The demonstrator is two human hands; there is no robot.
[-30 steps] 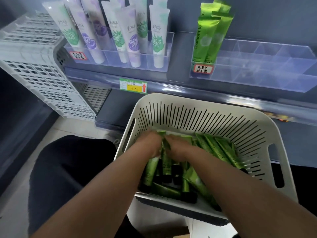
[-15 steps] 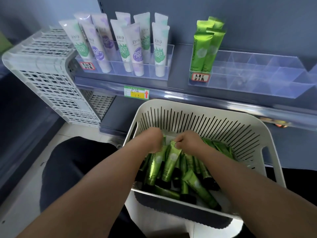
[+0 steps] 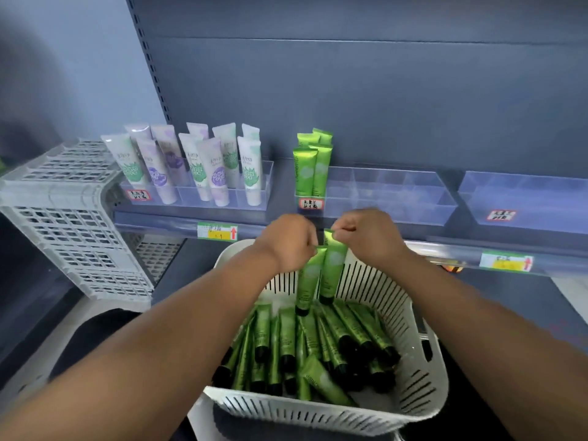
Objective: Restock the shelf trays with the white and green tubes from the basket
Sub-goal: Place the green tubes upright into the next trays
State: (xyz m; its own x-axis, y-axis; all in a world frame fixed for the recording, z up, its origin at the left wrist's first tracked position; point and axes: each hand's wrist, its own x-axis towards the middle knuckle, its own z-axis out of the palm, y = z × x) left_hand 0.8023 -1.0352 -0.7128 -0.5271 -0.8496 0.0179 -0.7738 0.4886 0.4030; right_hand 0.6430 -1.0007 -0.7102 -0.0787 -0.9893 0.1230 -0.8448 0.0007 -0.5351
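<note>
Standing filled at far left: white tubes point(image 3: 197, 167) in their shelf tray point(image 3: 267, 186), apparently done. Holding only a few green tubes point(image 3: 310, 167) at its left end: the middle tray point(image 3: 413, 205), mostly bare compartments (the far-right tray point(image 3: 521, 202) showing nothing either). Pinching one green tube point(image 3: 308, 281) by its crimped top: left hand point(image 3: 286, 243); pinching a second point(image 3: 332, 268): right hand point(image 3: 370, 237), both above the basket point(image 3: 423, 386). Lying inside, many loose tubes point(image 3: 305, 345), so most restocking probably remaining.
</note>
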